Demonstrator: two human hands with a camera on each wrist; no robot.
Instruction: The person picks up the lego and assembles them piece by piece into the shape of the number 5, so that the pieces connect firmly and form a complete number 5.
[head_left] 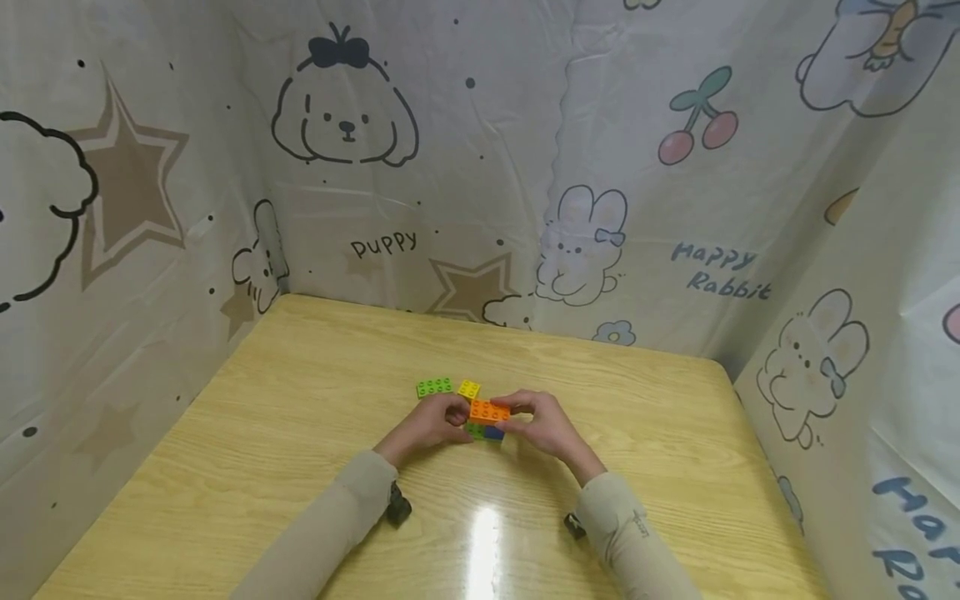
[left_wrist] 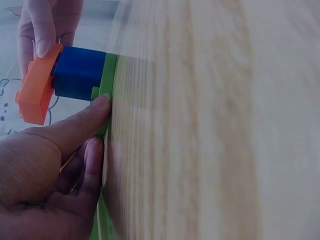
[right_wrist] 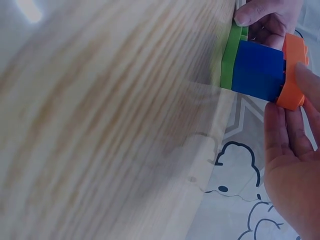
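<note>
A blue building brick (left_wrist: 80,73) stands on one end of a flat green building brick (left_wrist: 108,75) on the table. My left hand (head_left: 431,423) pinches the green brick's other end between thumb and fingers. An orange building brick (head_left: 489,412) sits at the top of the blue one, slightly tilted, overhanging towards my left hand. My right hand (head_left: 546,425) grips the orange brick by its end, thumb on one side and fingers on the other. Whether the orange brick is fully pressed on, I cannot tell.
Just beyond my left hand lie a light green brick (head_left: 434,387) and a small yellow brick (head_left: 469,389) on the wooden table (head_left: 337,358). A printed cloth (head_left: 450,192) hangs around the table's back and sides.
</note>
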